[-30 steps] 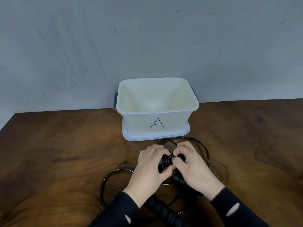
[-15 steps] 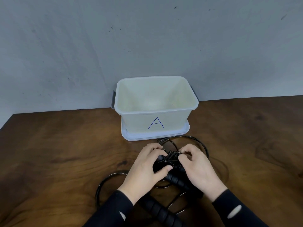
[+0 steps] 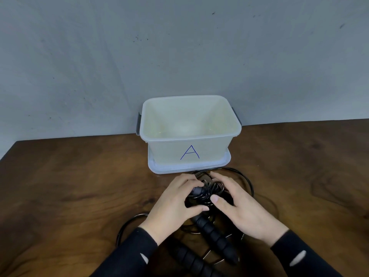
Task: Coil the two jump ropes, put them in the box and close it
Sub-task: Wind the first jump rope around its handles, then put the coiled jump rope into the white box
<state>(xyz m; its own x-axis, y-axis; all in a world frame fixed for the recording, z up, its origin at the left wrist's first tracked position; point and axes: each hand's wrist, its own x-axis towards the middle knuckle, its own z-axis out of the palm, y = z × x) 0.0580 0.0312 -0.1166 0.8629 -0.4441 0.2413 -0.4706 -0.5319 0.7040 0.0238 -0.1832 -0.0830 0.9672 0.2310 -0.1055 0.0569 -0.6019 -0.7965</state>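
A white plastic box [image 3: 189,134] marked with a blue A stands open and empty at the back of the table, resting on its pale lid [image 3: 223,161]. Just in front of it my left hand [image 3: 175,204] and my right hand [image 3: 241,208] press together on a tangled bundle of black jump rope cord [image 3: 209,190]. A ribbed black handle [image 3: 215,238] sticks out toward me below the hands. Another black handle [image 3: 191,260] lies near my left sleeve. Loose cord loops [image 3: 247,180] spread to the right and left of the hands.
The brown wooden table [image 3: 69,186] ends at a grey wall just behind the box; its left edge is visible at the far left. Grey clips [image 3: 138,124] sit on the box's sides.
Both hands have shifted slightly toward the box. My right hand's fingers have spread wider over the cord bundle, and more of the ribbed handle shows below the hands.
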